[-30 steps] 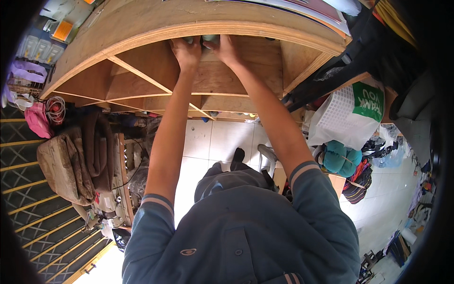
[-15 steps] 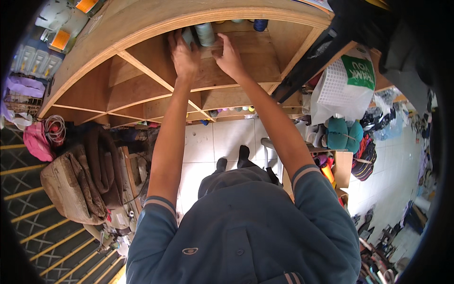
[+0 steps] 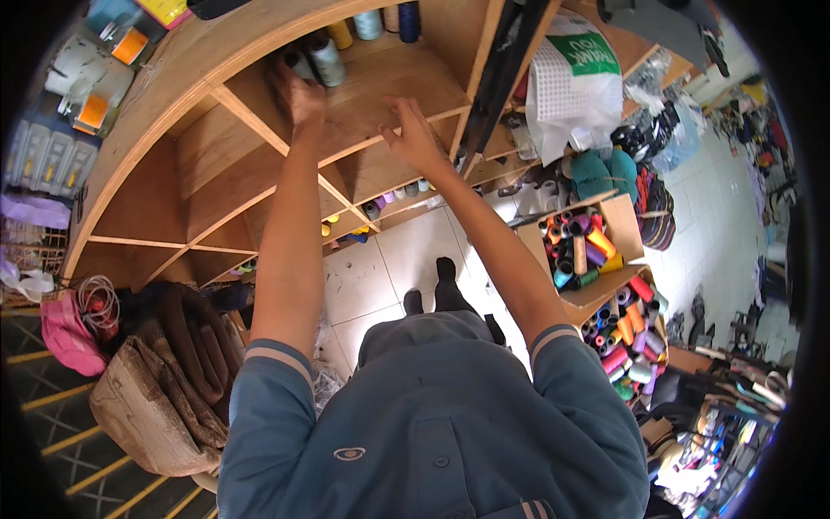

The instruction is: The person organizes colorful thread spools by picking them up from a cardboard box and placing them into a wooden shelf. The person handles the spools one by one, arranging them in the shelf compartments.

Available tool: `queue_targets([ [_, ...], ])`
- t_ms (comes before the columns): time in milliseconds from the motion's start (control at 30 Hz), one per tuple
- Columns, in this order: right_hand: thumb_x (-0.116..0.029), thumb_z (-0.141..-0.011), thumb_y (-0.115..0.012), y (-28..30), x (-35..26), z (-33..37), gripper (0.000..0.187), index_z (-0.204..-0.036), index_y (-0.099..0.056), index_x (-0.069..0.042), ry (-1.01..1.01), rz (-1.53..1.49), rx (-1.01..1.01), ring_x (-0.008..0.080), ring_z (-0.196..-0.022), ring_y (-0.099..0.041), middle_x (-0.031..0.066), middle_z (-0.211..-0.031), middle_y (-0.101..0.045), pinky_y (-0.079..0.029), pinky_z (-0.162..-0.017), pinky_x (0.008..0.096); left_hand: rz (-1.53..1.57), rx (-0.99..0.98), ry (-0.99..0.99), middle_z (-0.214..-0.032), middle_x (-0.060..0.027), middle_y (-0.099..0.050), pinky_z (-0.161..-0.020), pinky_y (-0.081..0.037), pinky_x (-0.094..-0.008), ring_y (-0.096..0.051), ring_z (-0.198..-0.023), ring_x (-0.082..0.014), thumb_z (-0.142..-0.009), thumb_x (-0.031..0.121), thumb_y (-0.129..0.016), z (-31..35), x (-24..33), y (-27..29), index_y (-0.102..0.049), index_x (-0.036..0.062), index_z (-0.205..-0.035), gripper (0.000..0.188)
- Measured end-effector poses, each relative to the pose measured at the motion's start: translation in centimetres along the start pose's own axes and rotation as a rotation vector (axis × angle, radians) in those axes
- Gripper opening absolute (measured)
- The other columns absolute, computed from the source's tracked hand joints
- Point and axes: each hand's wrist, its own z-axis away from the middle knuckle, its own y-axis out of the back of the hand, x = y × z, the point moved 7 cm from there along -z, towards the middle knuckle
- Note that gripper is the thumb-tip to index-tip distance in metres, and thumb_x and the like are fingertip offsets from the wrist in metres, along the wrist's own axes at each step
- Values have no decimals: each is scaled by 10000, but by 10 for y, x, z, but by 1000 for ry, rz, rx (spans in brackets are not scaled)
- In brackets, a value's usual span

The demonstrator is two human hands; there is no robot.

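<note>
In the upper shelf compartment, my left hand (image 3: 301, 97) curls round a pale grey spool of thread (image 3: 299, 64) at the compartment's left side. Its fingertips are partly hidden by shadow and the spool. A second spool, light grey-green (image 3: 327, 64), stands right beside it. My right hand (image 3: 413, 138) hovers at the compartment's front edge, fingers apart, holding nothing. Farther back are a yellow spool (image 3: 340, 35), a light blue spool (image 3: 367, 25) and a dark blue spool (image 3: 409, 22).
The wooden shelf (image 3: 251, 121) has several compartments, with small spools in the lower ones. Boxes of colourful spools (image 3: 627, 333) stand at right, near a white plastic bag (image 3: 575, 86) and a teal bundle (image 3: 603, 175). Folded brown cloth (image 3: 160, 398) lies at left.
The view has shifted, showing more of the compartment's back and the boxes at right. My right hand has drawn away from the spools toward the front edge; my left stays at its spool.
</note>
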Motion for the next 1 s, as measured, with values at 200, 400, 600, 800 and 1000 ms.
queue_targets([
  [200, -91, -796, -647, 21, 23, 49, 478, -1235, -472, -25, 35, 105, 79, 393, -1164, -480, 217, -1218, -502, -384, -997, 425, 231, -118, -162, -1405, -284, -342, -1034, -364, -474, -365, -1286, -448, -787, 109, -622, 86, 48, 3, -353, 38, -1369, 645],
  [400, -90, -808, -644, 64, 45, 154, 445, -1222, -484, -44, -174, 47, 4, 350, -1121, -524, 179, -1217, -503, -443, -942, 398, -42, -297, -532, -1436, -169, -409, -1081, -262, -537, -344, -1350, -352, -849, 238, -580, 171, 19, -13, -443, 79, -1365, 556],
  [600, -47, -778, -631, 186, 81, 317, 436, -1193, -496, -34, -451, 317, 235, 367, -1167, -479, 182, -1198, -495, -393, -996, 417, -137, -337, -624, -1467, -136, -380, -1064, -277, -537, -345, -1354, -333, -846, 218, -576, 174, 38, -2, -372, 110, -1425, 623],
  [800, -16, -757, -626, 292, 59, 492, 463, -1203, -510, -69, -829, 913, 624, 382, -1191, -430, 178, -1258, -459, -342, -1018, 460, -188, -265, -621, -1461, -124, -388, -1061, -253, -554, -335, -1354, -330, -824, 266, -611, 180, 36, -7, -366, 110, -1430, 672],
  [1000, -97, -778, -589, 312, 39, 607, 611, -1357, -394, -101, -1198, 1019, 566, 319, -1303, -356, 115, -1376, -384, -315, -1036, 569, -276, -167, -496, -1479, -147, -346, -1075, -195, -591, -304, -1363, -367, -801, 302, -647, 195, 43, -19, -377, 93, -1427, 713],
])
